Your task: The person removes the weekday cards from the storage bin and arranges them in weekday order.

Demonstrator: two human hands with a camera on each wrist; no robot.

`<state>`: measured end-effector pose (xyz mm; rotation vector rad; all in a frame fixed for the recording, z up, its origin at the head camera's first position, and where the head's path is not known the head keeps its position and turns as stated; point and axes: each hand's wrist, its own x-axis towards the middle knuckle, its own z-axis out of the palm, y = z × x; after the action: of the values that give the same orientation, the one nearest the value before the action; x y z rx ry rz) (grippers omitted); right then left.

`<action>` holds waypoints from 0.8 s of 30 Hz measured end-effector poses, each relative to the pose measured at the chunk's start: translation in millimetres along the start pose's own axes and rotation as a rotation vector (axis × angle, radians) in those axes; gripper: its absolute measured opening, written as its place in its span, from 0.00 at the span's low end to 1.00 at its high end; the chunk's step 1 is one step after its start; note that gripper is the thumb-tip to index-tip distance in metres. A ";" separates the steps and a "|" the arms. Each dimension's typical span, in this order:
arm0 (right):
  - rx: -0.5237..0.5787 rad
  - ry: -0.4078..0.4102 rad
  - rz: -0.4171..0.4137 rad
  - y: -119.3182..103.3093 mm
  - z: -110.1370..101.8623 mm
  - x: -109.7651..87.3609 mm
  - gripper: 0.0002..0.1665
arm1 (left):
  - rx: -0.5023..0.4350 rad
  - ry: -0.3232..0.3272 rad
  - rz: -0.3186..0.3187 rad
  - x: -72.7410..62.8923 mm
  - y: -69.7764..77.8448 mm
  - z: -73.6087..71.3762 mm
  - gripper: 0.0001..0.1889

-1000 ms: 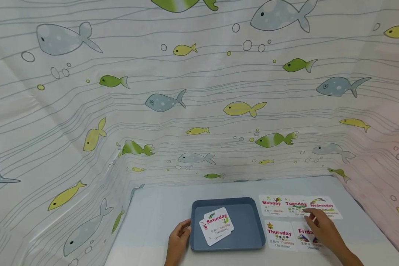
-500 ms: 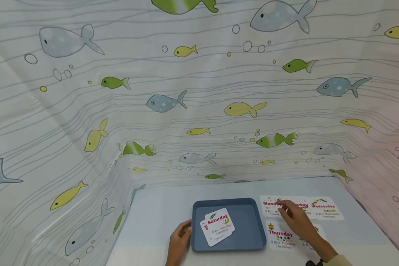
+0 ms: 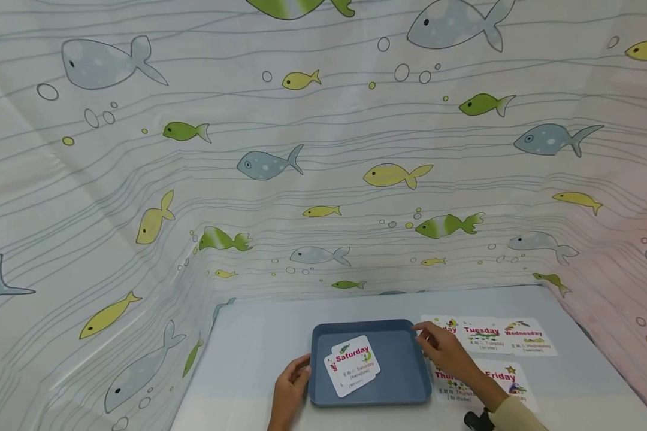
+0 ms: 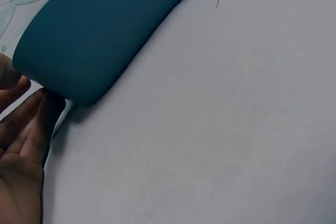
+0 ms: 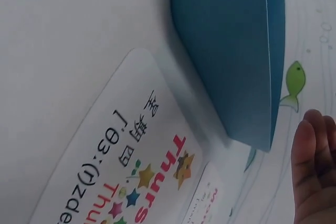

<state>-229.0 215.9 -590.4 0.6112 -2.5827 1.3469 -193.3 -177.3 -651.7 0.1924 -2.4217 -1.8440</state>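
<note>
A blue tray (image 3: 404, 365) lies on the table in the head view. In it, a Saturday card (image 3: 358, 356) overlaps another white card (image 3: 342, 389), mostly hidden. My left hand (image 3: 288, 389) touches the tray's left side with relaxed fingers; the left wrist view shows its fingertips against the tray's outer wall near a corner. Over the tray's far right corner reaches my right hand (image 3: 446, 352), fingers loosely bent and nothing in them. It partly covers the Monday card (image 3: 434, 319) and the Thursday card (image 3: 453, 392). In the right wrist view, that hand's fingers extend beyond the tray wall (image 5: 231, 51).
Right of the tray, the Tuesday card (image 3: 482, 341) and Wednesday card (image 3: 528, 335) line up in the back row, and the Friday card (image 3: 509, 383) lies in the front one. A fish-patterned curtain (image 3: 323, 191) surrounds the pale table (image 3: 248, 353).
My right hand has moved left from over the Tuesday and Friday cards, past Monday, to the tray's right rim. My left hand, the tray and the cards have stayed in place.
</note>
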 end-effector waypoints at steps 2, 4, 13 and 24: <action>0.009 -0.018 -0.027 -1.9 2.3 3.5 0.15 | -0.006 -0.002 -0.007 0.6 0.1 -0.4 0.16; 0.004 -0.028 -0.032 -3.7 4.0 6.2 0.15 | -0.010 -0.004 -0.015 0.7 -0.7 -0.7 0.16; 0.028 -0.085 0.029 -4.1 8.0 12.6 0.20 | -0.002 0.004 -0.004 0.1 -5.5 -1.3 0.16; 0.008 -0.129 0.044 -5.2 15.7 24.5 0.18 | 0.003 0.013 0.004 1.7 -3.8 0.1 0.15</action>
<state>-248.3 193.6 -587.6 0.6680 -2.7087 1.3744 -194.8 -178.4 -655.3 0.1988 -2.4149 -1.8321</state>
